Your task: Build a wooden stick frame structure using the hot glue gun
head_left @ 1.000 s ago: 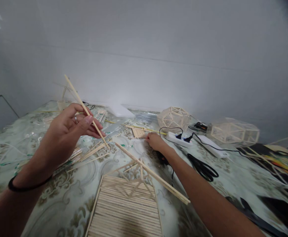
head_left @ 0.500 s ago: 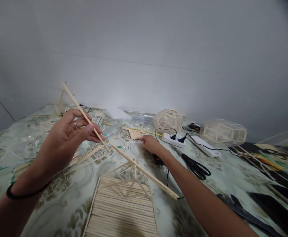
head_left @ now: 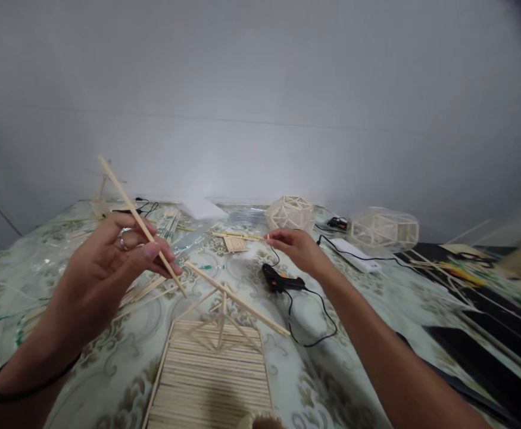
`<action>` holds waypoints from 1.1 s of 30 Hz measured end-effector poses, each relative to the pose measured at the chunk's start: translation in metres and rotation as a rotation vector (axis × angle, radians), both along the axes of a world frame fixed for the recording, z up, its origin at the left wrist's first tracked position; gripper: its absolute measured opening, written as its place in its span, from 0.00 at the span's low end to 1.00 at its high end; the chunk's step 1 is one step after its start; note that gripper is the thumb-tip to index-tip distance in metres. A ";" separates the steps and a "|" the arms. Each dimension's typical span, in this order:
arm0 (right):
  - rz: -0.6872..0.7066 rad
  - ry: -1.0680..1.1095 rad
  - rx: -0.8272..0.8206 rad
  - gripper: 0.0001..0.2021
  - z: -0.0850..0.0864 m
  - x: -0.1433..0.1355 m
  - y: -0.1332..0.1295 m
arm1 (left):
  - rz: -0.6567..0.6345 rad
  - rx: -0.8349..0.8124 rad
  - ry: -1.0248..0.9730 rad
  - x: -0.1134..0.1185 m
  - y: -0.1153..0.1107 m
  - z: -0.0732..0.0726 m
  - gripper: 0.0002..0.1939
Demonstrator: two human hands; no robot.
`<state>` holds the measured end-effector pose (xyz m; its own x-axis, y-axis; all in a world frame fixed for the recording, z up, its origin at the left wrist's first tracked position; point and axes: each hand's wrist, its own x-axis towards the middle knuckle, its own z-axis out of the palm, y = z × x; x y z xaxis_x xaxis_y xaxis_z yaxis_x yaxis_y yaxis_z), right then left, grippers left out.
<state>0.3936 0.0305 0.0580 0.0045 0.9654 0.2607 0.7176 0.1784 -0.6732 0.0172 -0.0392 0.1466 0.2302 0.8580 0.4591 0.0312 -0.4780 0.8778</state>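
Note:
My left hand [head_left: 121, 262] is closed on a pale wooden stick [head_left: 130, 208], pinched between thumb and fingers and tilted with its lower end toward me. My right hand [head_left: 293, 245] reaches forward with thumb and fingers pinched together; a small pale bit shows at the fingertips, too small to name. Just below that hand a black glue gun [head_left: 284, 280] lies on its side with its cord looped. In front of me is a panel of wooden sticks [head_left: 211, 381]. A frame of thin sticks [head_left: 221, 316] rises at its far end, with a long stick [head_left: 246, 307] lying across the top.
A small slatted piece [head_left: 234, 243] lies beyond the glue gun. Two stick-framed polyhedra [head_left: 290, 213] stand at the back, near a white power strip [head_left: 353, 255]. Loose sticks [head_left: 146, 286] and plastic wrappers [head_left: 64, 244] lie left. Black sheets [head_left: 479, 357] lie right.
My right hand has lifted off the table and moved slightly right, fingertips pinched, uncovering the glue gun. My left hand still holds the stick, a little lower. The view has shifted.

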 end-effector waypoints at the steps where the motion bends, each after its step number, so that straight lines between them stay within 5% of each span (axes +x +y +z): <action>1: -0.003 0.042 0.042 0.19 0.010 0.000 -0.012 | 0.015 0.003 0.007 0.002 -0.002 0.001 0.05; 4: 0.027 0.158 0.144 0.22 0.042 -0.016 -0.055 | 0.039 0.037 -0.008 0.008 -0.004 0.003 0.05; 7: 0.111 0.285 0.248 0.13 0.070 -0.052 -0.101 | -0.013 0.060 -0.054 0.014 -0.006 0.007 0.05; 12: 0.244 0.240 0.302 0.02 0.089 -0.116 -0.148 | -0.067 0.076 -0.126 0.023 -0.023 0.019 0.05; 22: 0.252 0.305 0.351 0.05 0.065 -0.159 -0.184 | -0.081 -0.060 -0.072 0.007 -0.063 -0.005 0.05; 28: 0.275 0.268 0.247 0.05 0.031 -0.164 -0.216 | -0.076 -0.146 -0.116 -0.011 -0.099 -0.045 0.03; 33: 0.182 0.276 0.135 0.05 0.013 -0.167 -0.220 | -0.221 -0.181 -0.024 -0.004 -0.101 -0.082 0.05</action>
<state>0.2270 -0.1894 0.0713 -0.0760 0.9139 0.3987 0.4607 0.3868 -0.7988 0.0135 -0.1401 0.0651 0.4120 0.8567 0.3105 -0.0780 -0.3063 0.9487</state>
